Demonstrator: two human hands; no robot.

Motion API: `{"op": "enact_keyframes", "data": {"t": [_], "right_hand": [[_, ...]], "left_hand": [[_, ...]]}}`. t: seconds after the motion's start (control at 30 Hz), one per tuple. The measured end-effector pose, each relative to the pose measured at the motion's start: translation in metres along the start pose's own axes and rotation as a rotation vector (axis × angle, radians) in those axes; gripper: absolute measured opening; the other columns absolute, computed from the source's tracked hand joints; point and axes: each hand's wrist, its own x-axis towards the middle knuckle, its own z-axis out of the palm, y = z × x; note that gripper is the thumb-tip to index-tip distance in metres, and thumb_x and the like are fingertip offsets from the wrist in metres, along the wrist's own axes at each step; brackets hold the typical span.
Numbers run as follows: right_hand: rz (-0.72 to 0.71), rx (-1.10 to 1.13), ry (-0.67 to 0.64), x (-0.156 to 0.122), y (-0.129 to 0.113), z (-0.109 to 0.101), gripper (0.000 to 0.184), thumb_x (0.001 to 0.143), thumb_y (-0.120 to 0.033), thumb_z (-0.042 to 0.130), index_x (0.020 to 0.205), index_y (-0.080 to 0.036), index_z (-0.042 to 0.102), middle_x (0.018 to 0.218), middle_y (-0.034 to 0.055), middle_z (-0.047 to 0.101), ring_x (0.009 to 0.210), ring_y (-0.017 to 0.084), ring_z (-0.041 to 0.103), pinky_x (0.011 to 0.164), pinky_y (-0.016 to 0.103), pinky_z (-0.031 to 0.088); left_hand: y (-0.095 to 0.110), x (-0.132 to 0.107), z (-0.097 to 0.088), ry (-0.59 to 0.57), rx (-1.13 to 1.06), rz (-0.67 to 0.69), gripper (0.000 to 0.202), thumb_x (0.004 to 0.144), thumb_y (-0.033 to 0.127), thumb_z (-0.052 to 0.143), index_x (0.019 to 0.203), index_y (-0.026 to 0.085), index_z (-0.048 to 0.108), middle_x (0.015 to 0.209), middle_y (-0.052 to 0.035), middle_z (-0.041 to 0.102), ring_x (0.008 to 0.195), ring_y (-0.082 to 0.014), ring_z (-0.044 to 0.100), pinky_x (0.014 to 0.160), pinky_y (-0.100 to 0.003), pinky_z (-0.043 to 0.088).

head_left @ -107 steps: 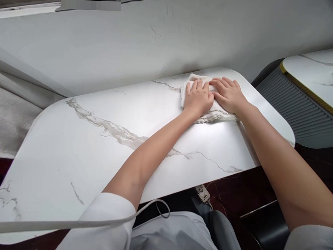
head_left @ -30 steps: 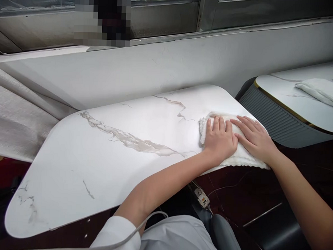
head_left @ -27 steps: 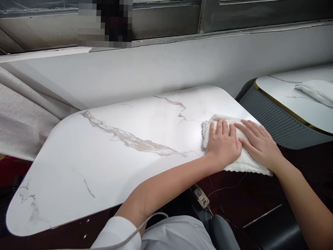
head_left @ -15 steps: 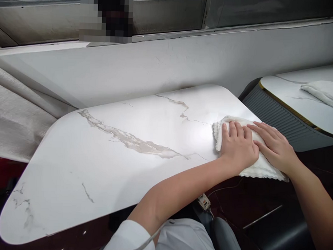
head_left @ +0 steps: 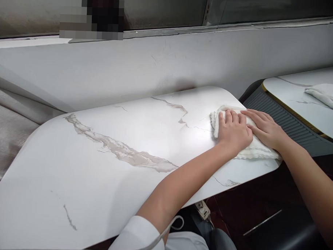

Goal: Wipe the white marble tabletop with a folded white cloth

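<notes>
A folded white cloth [head_left: 260,144] with a scalloped edge lies near the right end of a white marble-patterned table [head_left: 142,189]. My left hand [head_left: 233,131] presses flat on its left part, fingers stretched out and pointing away from me. Beside it, my right hand [head_left: 267,128] also rests flat on the cloth, its fingers extended towards the left hand. The fingertips of the two hands are close together. Both palms are hidden, and the cloth covers part of the tabletop near the right edge.
Along the far side runs a pale wall [head_left: 124,72] below a window ledge. To the right stands a second marble-patterned table [head_left: 290,85] with gold edging and another white cloth [head_left: 326,94] on it. A white power strip [head_left: 203,210] hangs below the front edge. Light fabric [head_left: 10,130] drapes at left.
Both hands and the cloth have slid away from me, towards the table's back edge. The front right corner of the table now shows. My view has shifted slightly.
</notes>
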Motion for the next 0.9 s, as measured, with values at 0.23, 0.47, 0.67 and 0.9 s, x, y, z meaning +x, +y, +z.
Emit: {"op": "enact_keyframes", "data": {"t": [0.23,0.47,0.67,0.9], "right_hand": [[-0.023,0.006,-0.004,0.063,-0.011,0.007,0.053,0.096,-0.046,0.034,0.143,-0.028,0.047,0.150,0.0090,0.048,0.141,0.031,0.039,0.115,0.053,0.034],[-0.020,0.013,-0.020,0.109,-0.022,0.009,0.052,0.097,-0.043,0.036,0.145,-0.026,0.047,0.151,0.0085,0.049,0.139,0.033,0.040,0.112,0.052,0.037],[-0.023,0.043,-0.047,0.136,-0.016,0.015,0.056,0.096,-0.041,0.038,0.149,-0.023,0.044,0.153,0.0087,0.046,0.140,0.034,0.038,0.114,0.053,0.032],[0.026,0.034,-0.040,0.159,-0.012,0.020,0.054,0.097,-0.043,0.038,0.148,-0.027,0.044,0.151,0.0076,0.048,0.137,0.034,0.040,0.113,0.054,0.033]], "left_hand": [[-0.037,0.038,0.005,0.055,0.019,-0.087,0.051,0.100,0.029,0.027,0.143,0.010,0.048,0.153,-0.0138,0.047,0.147,-0.0258,0.035,0.124,-0.045,0.022],[-0.066,0.069,0.008,0.091,0.018,-0.143,0.048,0.099,0.027,0.029,0.140,0.014,0.051,0.151,-0.0113,0.049,0.145,-0.0245,0.036,0.124,-0.045,0.021],[-0.078,0.086,0.009,0.082,0.010,-0.160,0.047,0.098,0.024,0.033,0.140,0.014,0.051,0.150,-0.0147,0.048,0.146,-0.0276,0.034,0.124,-0.046,0.020],[-0.090,0.103,0.011,0.091,0.004,-0.166,0.045,0.099,0.025,0.035,0.139,0.016,0.052,0.148,-0.0133,0.050,0.145,-0.0290,0.035,0.123,-0.047,0.019]]}}
